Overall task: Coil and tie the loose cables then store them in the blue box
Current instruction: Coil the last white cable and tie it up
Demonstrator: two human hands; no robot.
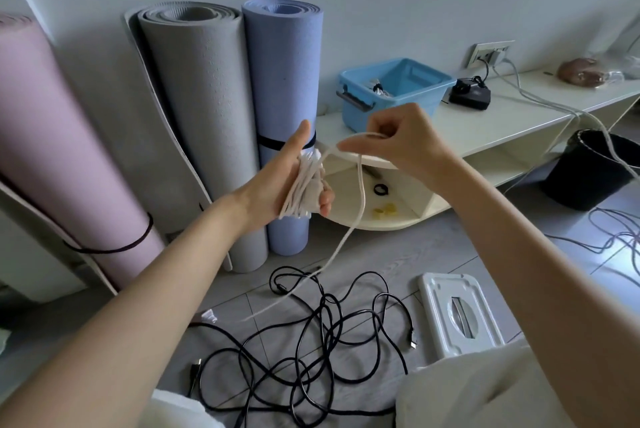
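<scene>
A white cable (360, 205) is wound in several turns around my left hand (277, 185), whose thumb points up while the fingers curl under the coil (304, 185). My right hand (401, 140) pinches the cable's free length just right of the coil. The rest of that cable hangs down to the floor. A tangle of loose black cables (322, 341) lies on the grey floor in front of me. The blue box (391, 95) stands on a low cream shelf (502, 122) behind my hands, with a tied cable bundle (379, 88) inside.
Three rolled mats, pink (52, 150), grey (207, 115) and blue (287, 98), lean on the wall at left. A white plastic stool (457, 313) lies on the floor at right. A black bucket (592, 171) and more cables (616, 237) are further right. A black charger (471, 95) sits by a wall socket (488, 53).
</scene>
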